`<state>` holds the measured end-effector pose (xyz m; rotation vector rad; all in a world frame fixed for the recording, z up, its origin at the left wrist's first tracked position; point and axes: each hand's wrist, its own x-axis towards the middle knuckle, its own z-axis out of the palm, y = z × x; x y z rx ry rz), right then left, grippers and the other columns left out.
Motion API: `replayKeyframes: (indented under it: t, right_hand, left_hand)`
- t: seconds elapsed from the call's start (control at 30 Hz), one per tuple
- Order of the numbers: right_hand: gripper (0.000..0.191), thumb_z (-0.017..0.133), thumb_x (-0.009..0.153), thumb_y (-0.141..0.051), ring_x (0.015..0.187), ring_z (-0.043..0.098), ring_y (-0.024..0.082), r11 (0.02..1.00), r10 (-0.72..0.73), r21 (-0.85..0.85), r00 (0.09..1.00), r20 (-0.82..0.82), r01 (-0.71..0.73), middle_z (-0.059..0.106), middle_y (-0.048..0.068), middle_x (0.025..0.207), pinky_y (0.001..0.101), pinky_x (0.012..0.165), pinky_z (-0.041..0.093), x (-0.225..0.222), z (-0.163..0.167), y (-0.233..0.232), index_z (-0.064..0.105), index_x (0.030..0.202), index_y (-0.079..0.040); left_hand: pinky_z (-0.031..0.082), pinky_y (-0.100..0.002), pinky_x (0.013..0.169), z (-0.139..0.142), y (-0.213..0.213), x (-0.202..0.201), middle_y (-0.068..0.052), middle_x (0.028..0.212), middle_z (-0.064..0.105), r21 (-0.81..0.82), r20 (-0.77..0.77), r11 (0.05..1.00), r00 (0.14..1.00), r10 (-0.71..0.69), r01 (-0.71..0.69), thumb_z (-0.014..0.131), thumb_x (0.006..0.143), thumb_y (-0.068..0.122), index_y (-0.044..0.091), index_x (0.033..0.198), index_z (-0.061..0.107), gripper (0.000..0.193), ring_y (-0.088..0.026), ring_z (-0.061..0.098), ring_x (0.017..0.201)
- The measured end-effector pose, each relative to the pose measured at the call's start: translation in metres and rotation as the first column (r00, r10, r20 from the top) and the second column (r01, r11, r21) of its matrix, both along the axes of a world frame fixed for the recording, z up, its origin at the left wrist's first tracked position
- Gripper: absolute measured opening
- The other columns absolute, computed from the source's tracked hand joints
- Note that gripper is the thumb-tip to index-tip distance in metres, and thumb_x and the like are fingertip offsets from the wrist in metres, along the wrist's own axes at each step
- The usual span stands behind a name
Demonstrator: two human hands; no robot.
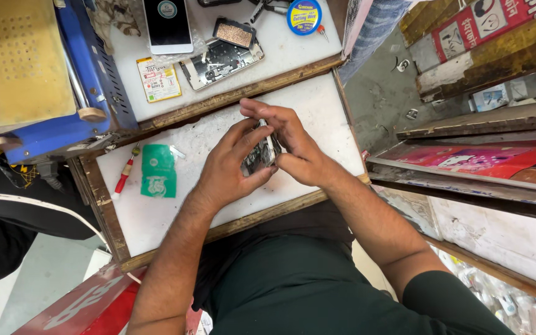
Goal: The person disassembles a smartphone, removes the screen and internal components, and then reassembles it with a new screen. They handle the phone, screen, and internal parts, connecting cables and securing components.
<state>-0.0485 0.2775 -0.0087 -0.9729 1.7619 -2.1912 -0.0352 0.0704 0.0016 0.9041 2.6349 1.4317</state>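
Above the white surface [156,217], left hand [227,170] and right hand [296,149] clamp an opened phone [260,152] between them — too hard a grip could crack its exposed parts.

View: one head-worn camera, no second view to overlap.
Direction: looks steeply down over the person's chest.
Nearness: close, forearms fill the lower frame.
Centre: white work board [156,217].
12 o'clock: upper shelf [293,49].
3 o'clock: floor and wooden boards.
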Motion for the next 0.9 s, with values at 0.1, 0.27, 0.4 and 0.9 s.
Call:
replayKeyframes:
  t: [0.1, 0.27, 0.4, 0.9]
  right_hand:
    - [0.088, 0.040, 0.076, 0.014, 0.157, 0.036, 0.032, 0.999, -0.010, 0.040, 0.997, -0.076, 0.013, 0.034, 0.020, 0.166, 0.0474, 0.133, 0.030, 0.001, 0.003, 0.000, 0.032, 0.158, -0.015]
    - [0.086, 0.034, 0.077, 0.019, 0.155, 0.038, 0.029, 0.999, 0.005, 0.052, 0.999, -0.042, -0.003, 0.038, 0.021, 0.168, 0.0434, 0.131, 0.034, 0.003, 0.007, 0.002, 0.032, 0.157, -0.012]
    - [0.075, 0.036, 0.086, 0.019, 0.155, 0.046, 0.031, 0.985, -0.089, 0.145, 0.995, -0.053, 0.095, 0.044, 0.021, 0.164, 0.0417, 0.132, 0.040, 0.010, 0.006, 0.001, 0.031, 0.156, -0.009]
    - [0.053, 0.055, 0.109, -0.013, 0.155, 0.041, 0.030, 0.998, -0.063, 0.031, 0.995, 0.081, 0.061, 0.042, 0.018, 0.162, 0.0482, 0.131, 0.035, 0.023, -0.018, 0.013, 0.031, 0.156, -0.009]
  left_hand:
    - [0.057, -0.044, 0.102, 0.003, 0.002, 0.004, -0.017, 0.141, 0.056, 0.010, -0.058, 1.000, 0.998, 0.025, -0.024, 0.086, 0.082, 0.025, 0.014, 0.142, 0.055, 0.069, -0.036, 0.062, 0.128]
    - [0.058, -0.043, 0.100, 0.002, 0.003, 0.006, -0.017, 0.139, 0.057, 0.007, -0.099, 0.999, 0.994, 0.048, -0.048, 0.088, 0.079, 0.025, 0.014, 0.141, 0.056, 0.070, -0.036, 0.063, 0.126]
    - [0.060, -0.043, 0.099, -0.004, 0.003, 0.009, -0.018, 0.143, 0.055, 0.017, -0.109, 0.996, 0.990, 0.090, -0.089, 0.088, 0.078, 0.025, 0.015, 0.140, 0.055, 0.072, -0.035, 0.064, 0.126]
    - [0.062, -0.043, 0.096, -0.011, 0.005, 0.015, -0.016, 0.142, 0.054, 0.003, -0.157, 0.990, 0.978, 0.136, -0.138, 0.091, 0.079, 0.029, 0.019, 0.138, 0.055, 0.070, -0.034, 0.066, 0.123]
